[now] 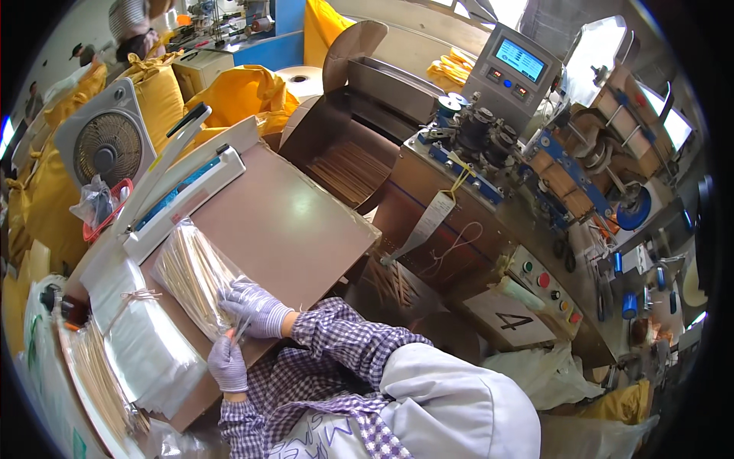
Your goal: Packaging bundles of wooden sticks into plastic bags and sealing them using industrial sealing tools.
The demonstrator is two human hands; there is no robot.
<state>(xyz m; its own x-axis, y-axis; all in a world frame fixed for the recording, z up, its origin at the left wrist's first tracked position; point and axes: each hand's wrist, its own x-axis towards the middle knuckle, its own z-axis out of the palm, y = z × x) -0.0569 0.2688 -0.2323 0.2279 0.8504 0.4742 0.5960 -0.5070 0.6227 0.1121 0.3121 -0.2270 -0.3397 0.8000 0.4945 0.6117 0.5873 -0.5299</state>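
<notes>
Nearest the camera, at the bottom centre of the frame, is the person's white cap and a purple-and-white checked sleeve [336,344] that runs up and left to the work. The left hand [228,366], in a pale knitted glove, sits at lower left with its fingers pinched narrowly on the open mouth of a clear plastic bag filled with thin pale wooden sticks [191,277]. The right hand [256,307], gloved likewise, lies just above it, fingers spread fairly wide and pressed flat on the bag's lower end, wrist bent back toward the body. The bag lies slantwise on a flat brown board [294,222], left of centre, its far end reaching toward a white impulse heat sealer with a raised arm [180,180]. Judging from this, filling is done; the mouth looks unsealed, so closing it at the sealer is what remains. A stack of empty clear bags tied with string [141,336] lies at lower left, and beside it a tray edge holding more sticks [95,379], so further bags appear to be waiting. Farther off, upper centre, an open brown hopper of loose sticks [352,168] feeds a steel packing machine with a small blue screen [520,61]; a grey box fan [107,145] and yellow sacks [237,92] fill the upper left.
</notes>
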